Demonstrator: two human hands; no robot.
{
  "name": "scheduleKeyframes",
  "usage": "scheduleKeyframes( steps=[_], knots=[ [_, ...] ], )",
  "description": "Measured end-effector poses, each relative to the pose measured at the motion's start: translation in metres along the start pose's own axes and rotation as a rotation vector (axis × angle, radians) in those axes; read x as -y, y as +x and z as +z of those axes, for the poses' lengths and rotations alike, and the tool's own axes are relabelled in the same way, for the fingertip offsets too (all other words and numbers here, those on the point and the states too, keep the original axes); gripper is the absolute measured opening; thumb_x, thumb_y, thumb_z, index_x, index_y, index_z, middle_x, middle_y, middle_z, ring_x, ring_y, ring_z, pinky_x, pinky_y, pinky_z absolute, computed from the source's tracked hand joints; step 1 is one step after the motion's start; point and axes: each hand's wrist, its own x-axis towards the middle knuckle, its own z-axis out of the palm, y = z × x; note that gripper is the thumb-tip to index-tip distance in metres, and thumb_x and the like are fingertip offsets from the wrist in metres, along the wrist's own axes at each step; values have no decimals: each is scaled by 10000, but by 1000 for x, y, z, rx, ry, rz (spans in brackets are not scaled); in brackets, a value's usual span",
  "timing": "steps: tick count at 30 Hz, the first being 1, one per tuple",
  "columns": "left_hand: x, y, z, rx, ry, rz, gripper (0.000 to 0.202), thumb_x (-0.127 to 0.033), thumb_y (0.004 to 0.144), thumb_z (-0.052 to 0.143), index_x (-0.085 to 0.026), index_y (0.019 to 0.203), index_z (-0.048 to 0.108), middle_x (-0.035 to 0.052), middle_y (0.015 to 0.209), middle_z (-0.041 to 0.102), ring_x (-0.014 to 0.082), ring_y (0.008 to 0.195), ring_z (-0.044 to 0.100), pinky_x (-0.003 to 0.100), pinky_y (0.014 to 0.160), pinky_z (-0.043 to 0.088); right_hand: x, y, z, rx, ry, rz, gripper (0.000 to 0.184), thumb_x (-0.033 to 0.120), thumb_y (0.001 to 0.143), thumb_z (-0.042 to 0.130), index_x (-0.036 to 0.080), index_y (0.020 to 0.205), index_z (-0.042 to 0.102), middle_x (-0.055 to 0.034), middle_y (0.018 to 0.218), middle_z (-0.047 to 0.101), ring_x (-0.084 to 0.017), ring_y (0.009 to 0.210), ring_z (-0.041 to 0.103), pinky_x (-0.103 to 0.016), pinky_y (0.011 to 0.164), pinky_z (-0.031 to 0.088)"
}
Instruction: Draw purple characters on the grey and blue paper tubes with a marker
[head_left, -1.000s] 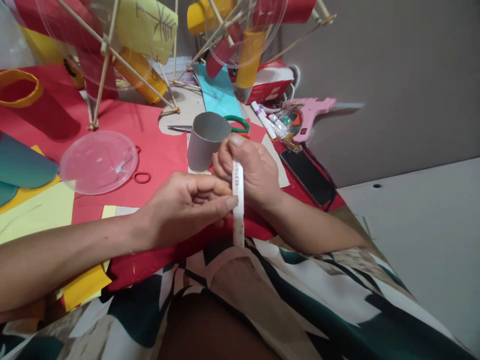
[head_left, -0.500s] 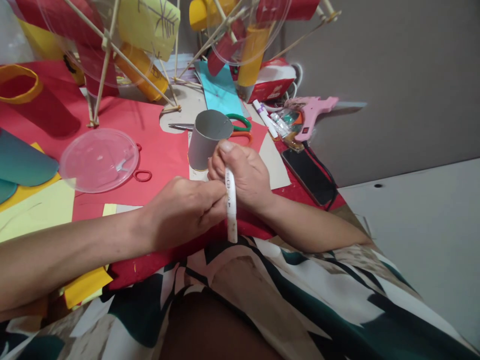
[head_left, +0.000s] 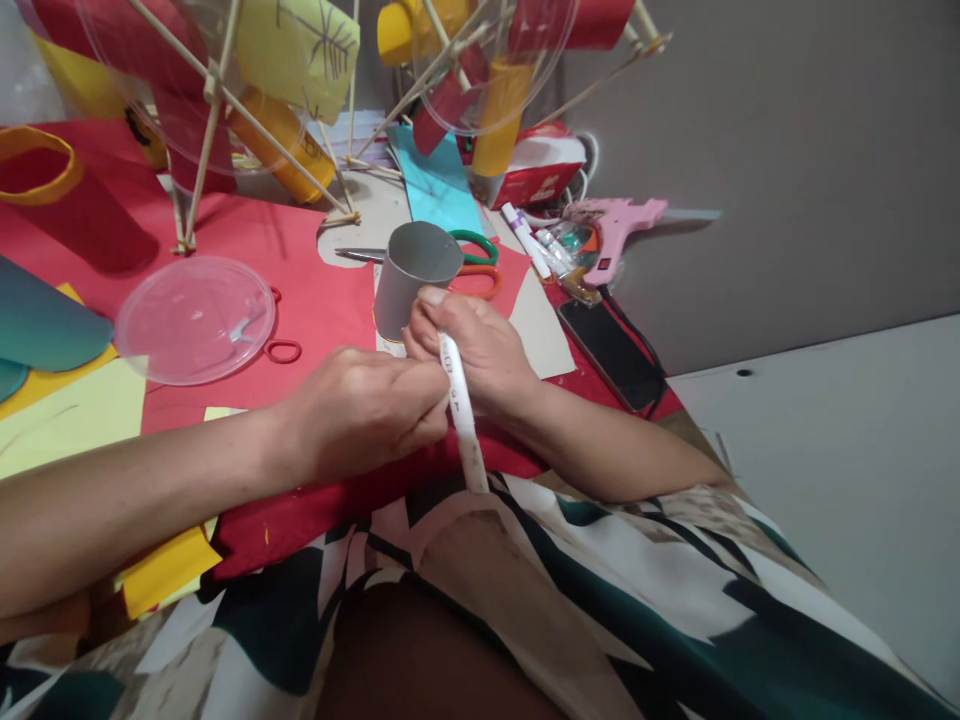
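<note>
My left hand [head_left: 367, 410] is closed, knuckles up, its fingertips against a narrow white strip with dark print [head_left: 463, 410]. My right hand [head_left: 484, 350] is closed beside it, thumb on top, round the strip's upper end. The strip's lower end hangs towards my lap, slightly curved. Whatever else lies inside the fingers is hidden. Just behind my right hand a grey cardboard tube [head_left: 416, 270] stands upright. Scissors [head_left: 480, 268] with green and orange handles lie behind the tube, blades pointing left.
A clear plastic lid [head_left: 196, 322] lies on red paper [head_left: 300, 280] at left. Stick frames [head_left: 199, 200] with coloured tubes rise at the back. On the right are a pink glue gun [head_left: 619, 235], a phone [head_left: 611, 350] and markers [head_left: 525, 240]. Yellow paper [head_left: 75, 410] lies at left.
The strip's lower end has swung slightly to the right and looks more tilted and curved. Both hands remain close together, with a slight shift left of my right hand.
</note>
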Motion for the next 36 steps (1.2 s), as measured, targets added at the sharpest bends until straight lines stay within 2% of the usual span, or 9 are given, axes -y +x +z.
scheduleKeyframes(
  steps=[5, 9, 15, 17, 20, 23, 26, 29, 36],
  knots=[
    [-2, 3, -7, -2, -120, -15, 288, -146, 956, 525, -224, 680, 505, -37, 585, 534, 115, 547, 461, 282, 560, 309, 5, -3, -1, 122, 52, 69, 667, 721, 908, 728, 254, 556, 407, 79, 489, 332, -74, 464, 329, -243, 452, 319],
    [-8, 9, -26, -32, -234, -236, 253, -183, 974, 554, -232, 730, 598, -31, 611, 553, 115, 552, 471, 267, 597, 395, 11, -7, -8, 215, 83, 162, 646, 731, 960, 661, 268, 600, 392, 104, 486, 266, -66, 421, 249, -227, 391, 263],
    [-20, 14, -32, 61, -485, -247, 407, -180, 952, 582, -213, 573, 438, -56, 510, 369, 83, 487, 253, 255, 471, 257, 24, -2, -21, 167, 163, 23, 664, 769, 906, 722, 269, 634, 379, 108, 521, 294, -65, 431, 253, -209, 374, 263],
    [-20, 15, -29, 141, -577, -360, 328, -151, 874, 616, -210, 584, 473, -60, 530, 408, 73, 498, 303, 229, 475, 284, 28, 1, -24, 181, 170, -30, 646, 766, 888, 746, 268, 650, 411, 107, 531, 316, -69, 431, 267, -219, 381, 295],
    [-15, 17, -27, 206, -821, -619, 72, -142, 785, 670, -202, 823, 656, -55, 612, 567, 90, 540, 495, 202, 510, 394, 31, 2, -25, 151, 145, -132, 634, 805, 898, 707, 266, 676, 457, 105, 544, 323, -72, 433, 295, -227, 408, 348],
    [-10, 19, -24, 236, -1143, -786, 139, -228, 851, 715, -187, 982, 698, -4, 726, 718, 136, 635, 676, 238, 621, 548, 28, 2, -24, 49, 49, -203, 678, 909, 901, 588, 271, 701, 477, 95, 567, 353, -75, 431, 313, -233, 411, 344],
    [-9, 19, -22, 311, -1339, -836, 216, -377, 945, 753, -165, 946, 715, 76, 862, 805, 183, 758, 782, 290, 731, 622, 20, 2, -25, 3, -37, -245, 675, 926, 907, 550, 272, 742, 536, 73, 598, 447, -83, 442, 374, -240, 403, 325],
    [-11, 17, -22, 340, -1415, -840, 274, -409, 944, 829, -156, 979, 728, 80, 872, 825, 169, 714, 788, 262, 694, 611, 16, 2, -28, 27, -12, -272, 572, 820, 956, 613, 267, 812, 640, 63, 617, 518, -83, 440, 430, -242, 388, 312],
    [-11, 18, -27, 124, -1346, -852, 372, -415, 841, 954, -155, 945, 709, 6, 771, 788, 106, 600, 719, 202, 613, 578, 25, -5, -30, 170, 46, -92, 373, 559, 934, 756, 214, 1072, 729, 123, 508, 452, -63, 372, 270, -230, 362, 202]
  ],
)
